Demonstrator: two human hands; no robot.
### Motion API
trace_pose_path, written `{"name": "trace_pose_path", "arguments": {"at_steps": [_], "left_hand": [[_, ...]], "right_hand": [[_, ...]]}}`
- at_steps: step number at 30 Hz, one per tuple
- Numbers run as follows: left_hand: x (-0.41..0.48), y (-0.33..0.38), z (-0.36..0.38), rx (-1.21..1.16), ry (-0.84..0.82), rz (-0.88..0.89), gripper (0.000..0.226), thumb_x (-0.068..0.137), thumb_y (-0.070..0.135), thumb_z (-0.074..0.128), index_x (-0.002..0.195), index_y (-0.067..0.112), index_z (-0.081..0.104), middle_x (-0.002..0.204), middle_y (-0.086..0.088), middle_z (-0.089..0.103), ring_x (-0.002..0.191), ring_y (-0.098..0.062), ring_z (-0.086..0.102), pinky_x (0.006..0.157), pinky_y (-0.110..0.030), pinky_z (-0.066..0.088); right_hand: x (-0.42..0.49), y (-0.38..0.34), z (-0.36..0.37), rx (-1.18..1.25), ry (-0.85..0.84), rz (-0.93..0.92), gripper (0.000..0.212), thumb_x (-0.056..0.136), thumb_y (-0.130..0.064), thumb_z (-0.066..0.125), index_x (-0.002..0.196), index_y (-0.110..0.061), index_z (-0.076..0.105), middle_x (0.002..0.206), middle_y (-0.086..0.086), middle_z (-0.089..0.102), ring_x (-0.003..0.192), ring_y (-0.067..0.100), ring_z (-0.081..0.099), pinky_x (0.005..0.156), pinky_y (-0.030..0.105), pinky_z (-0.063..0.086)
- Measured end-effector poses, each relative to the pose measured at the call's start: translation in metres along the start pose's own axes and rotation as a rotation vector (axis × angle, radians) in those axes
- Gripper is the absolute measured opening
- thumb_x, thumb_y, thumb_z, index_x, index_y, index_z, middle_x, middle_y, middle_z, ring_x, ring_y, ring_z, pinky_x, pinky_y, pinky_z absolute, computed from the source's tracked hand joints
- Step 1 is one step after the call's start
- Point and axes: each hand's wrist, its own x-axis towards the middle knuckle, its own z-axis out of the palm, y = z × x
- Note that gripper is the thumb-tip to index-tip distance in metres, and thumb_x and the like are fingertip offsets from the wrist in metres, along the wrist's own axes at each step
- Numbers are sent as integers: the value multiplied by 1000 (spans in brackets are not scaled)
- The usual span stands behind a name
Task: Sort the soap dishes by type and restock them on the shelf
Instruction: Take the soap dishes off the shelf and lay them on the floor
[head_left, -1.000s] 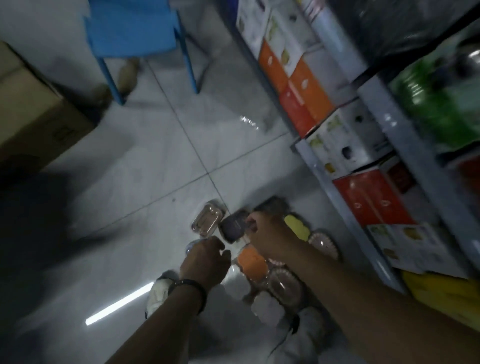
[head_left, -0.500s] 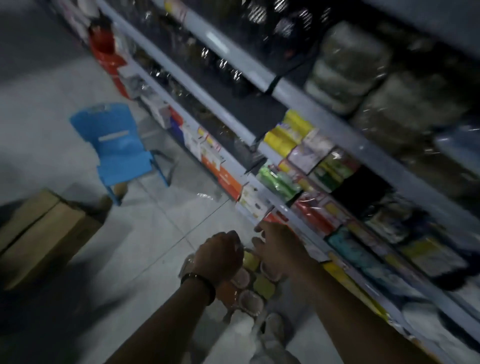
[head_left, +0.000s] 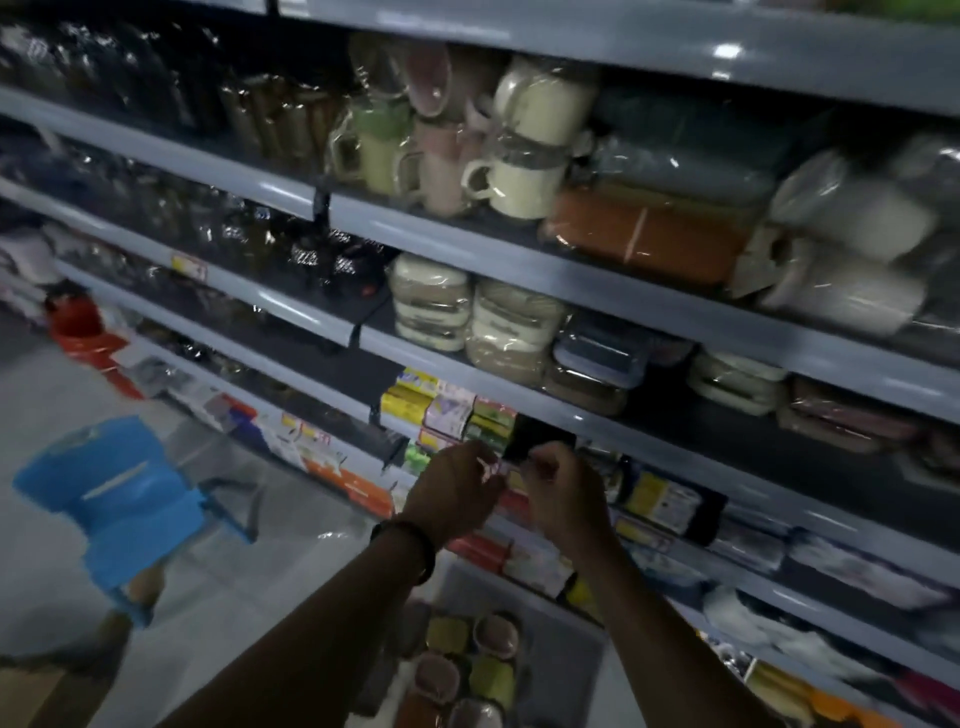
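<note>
Both hands are raised in front of the shelf (head_left: 597, 304), close together but apart, at the level of a lower tier. The left hand (head_left: 457, 491) is seen from the back with its fingers curled, and a dark wristband (head_left: 415, 545) is worn on that wrist. The right hand (head_left: 563, 483) is likewise curled, its fingertips turned toward the left hand. A small pale glinting thing (head_left: 491, 467) is seen between the 2 hands, just at the left fingertips; it is too blurred to be named, and it cannot be told whether either hand grips it. Just behind the right hand a black patch (head_left: 543, 439) is seen on the shelf, beside a row of yellow and pink boxes (head_left: 426, 402). The soap dishes (head_left: 467, 670) are left in a heap on the floor at the foot of the shelf, below and between the 2 forearms; round brownish ones, yellow-green ones and an orange one can be made out. On the tier above the hands, wrapped lidded containers (head_left: 431, 306) are stacked, and on the tier above that, wrapped mugs (head_left: 519, 182) in cream, green and pink are stood. A blue plastic chair (head_left: 130, 499) is seen on the tiled floor at the left, well apart from the hands.
</note>
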Motion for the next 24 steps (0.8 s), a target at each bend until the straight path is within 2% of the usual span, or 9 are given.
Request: {"name": "trace_pose_path", "arguments": {"at_steps": [3, 7, 10, 12, 14, 16, 19, 22, 24], "left_hand": [[24, 33, 5, -158, -76, -68, 34, 90, 32, 77, 115, 11, 67, 108, -10, 75, 96, -33, 73, 81, -41, 58], [52, 58, 21, -504, -142, -157, 65, 74, 32, 78, 135, 18, 61, 109, -14, 71, 95, -32, 68, 87, -56, 57], [67, 76, 30, -560, -169, -157, 61, 95, 11, 72, 151, 22, 52, 116, -23, 71, 95, -34, 68, 71, -40, 58], [80, 83, 37, -549, -151, -189, 60, 101, 11, 68, 154, 30, 48, 118, -31, 68, 96, -40, 68, 71, -32, 52], [90, 90, 47, -553, -100, -221, 59, 101, 21, 70, 152, 40, 46, 127, -38, 63, 106, -47, 68, 82, -41, 56], [97, 97, 55, -563, -57, -265, 62, 95, 36, 73, 149, 47, 46, 122, -23, 70, 116, -45, 68, 100, -53, 59], [110, 97, 67, -605, -31, -276, 65, 87, 36, 74, 145, 50, 50, 122, -6, 74, 115, -33, 71, 103, -57, 58], [109, 105, 73, -634, -6, -259, 61, 88, 25, 74, 139, 52, 52, 121, -6, 75, 112, -31, 73, 100, -56, 59], [104, 110, 76, -689, -4, -254, 60, 95, 6, 69, 131, 51, 51, 122, -11, 74, 112, -34, 73, 99, -55, 60]], "right_hand": [[22, 12, -28, 196, 130, 177, 21, 95, -33, 67, 105, -15, 66, 99, 2, 68, 93, 24, 65, 70, 24, 49], [74, 48, -48, 436, 218, 357, 60, 75, -64, 63, 112, -17, 66, 110, 12, 73, 98, 39, 70, 89, 56, 58], [104, 50, -67, 541, 177, 430, 61, 83, -60, 65, 123, -15, 65, 118, 13, 72, 101, 37, 70, 91, 52, 59], [111, 45, -79, 622, 147, 463, 55, 85, -58, 67, 120, -15, 67, 102, 12, 76, 88, 33, 74, 81, 48, 61], [118, 47, -87, 691, 99, 501, 43, 92, -52, 68, 115, -16, 68, 88, 9, 75, 80, 31, 75, 74, 45, 63], [126, 47, -92, 711, 69, 521, 35, 94, -52, 68, 100, -17, 70, 84, 6, 74, 86, 33, 76, 76, 45, 65], [142, 49, -94, 737, 65, 498, 37, 85, -61, 73, 85, -24, 71, 88, 5, 75, 97, 36, 75, 90, 51, 61], [153, 51, -90, 736, 95, 511, 72, 75, -71, 74, 115, -11, 75, 120, 11, 75, 114, 37, 70, 99, 52, 57], [152, 46, -92, 737, 104, 531, 75, 81, -66, 75, 126, -7, 70, 130, 13, 69, 119, 37, 67, 101, 52, 56]]}}
